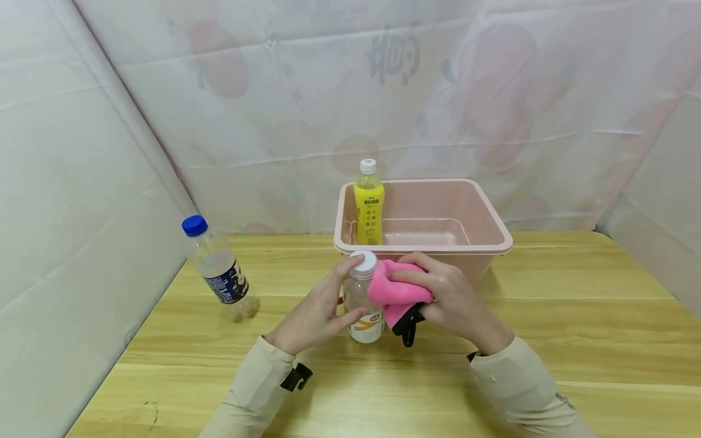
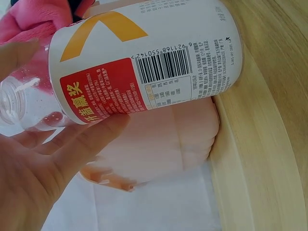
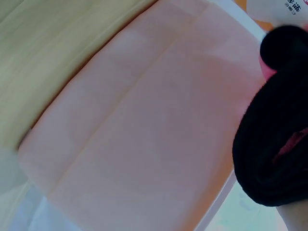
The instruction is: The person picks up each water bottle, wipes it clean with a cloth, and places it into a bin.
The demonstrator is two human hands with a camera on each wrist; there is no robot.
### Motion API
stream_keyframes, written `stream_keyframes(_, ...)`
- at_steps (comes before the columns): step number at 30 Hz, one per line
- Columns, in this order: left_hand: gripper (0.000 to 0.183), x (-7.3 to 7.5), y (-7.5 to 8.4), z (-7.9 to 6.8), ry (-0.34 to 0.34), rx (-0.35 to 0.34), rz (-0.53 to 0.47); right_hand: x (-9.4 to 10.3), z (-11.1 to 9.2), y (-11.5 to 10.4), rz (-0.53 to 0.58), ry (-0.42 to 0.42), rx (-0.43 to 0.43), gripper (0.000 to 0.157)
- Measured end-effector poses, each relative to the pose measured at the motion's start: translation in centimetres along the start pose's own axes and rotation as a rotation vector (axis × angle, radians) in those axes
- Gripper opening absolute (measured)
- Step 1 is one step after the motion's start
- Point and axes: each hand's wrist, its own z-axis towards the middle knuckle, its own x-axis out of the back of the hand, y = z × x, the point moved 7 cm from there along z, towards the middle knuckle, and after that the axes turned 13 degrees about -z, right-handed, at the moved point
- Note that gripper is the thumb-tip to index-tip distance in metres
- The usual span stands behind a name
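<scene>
A clear plastic bottle (image 1: 366, 328) with a white cap and a white label stands upright at the middle of the table. My left hand (image 1: 317, 310) holds it from the left, fingers up near the cap and thumb across the front. In the left wrist view, the label of this bottle (image 2: 120, 67) shows a barcode and a red panel. My right hand (image 1: 451, 301) grips a bunched pink cloth (image 1: 402, 286) with black trim, pressed to the bottle's right side below the cap. The black trim (image 3: 269, 130) fills the right edge of the right wrist view.
Behind the hands stands a pink plastic bin (image 1: 438, 248), holding an upright yellow-labelled bottle (image 1: 369, 210) with a white cap at its left end. To the left, a blue-capped bottle (image 1: 227, 283) stands on the wooden table (image 1: 591, 340). Printed fabric walls (image 1: 285, 109) enclose the table.
</scene>
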Motion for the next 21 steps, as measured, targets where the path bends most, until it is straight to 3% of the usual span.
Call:
stream_keyframes(4,0.085,0.0,0.0,0.1,0.003,0.010,0.003,-1.2,-0.5,0.1,-0.041,-0.150,-0.006,0.050)
stream_keyframes(11,0.085,0.0,-0.2,0.1,0.017,0.033,0.022,-5.7,-2.8,0.2,-0.091,-0.586,-0.058,0.041)
stream_keyframes(14,0.085,0.1,-0.2,0.0,0.019,0.044,0.022,-6.8,-3.6,0.1,-0.100,-0.638,-0.057,0.038)
stream_keyframes(21,0.084,0.0,-0.4,-0.1,0.014,0.062,0.013,-6.9,-3.7,0.1,-0.099,-0.616,-0.054,0.039)
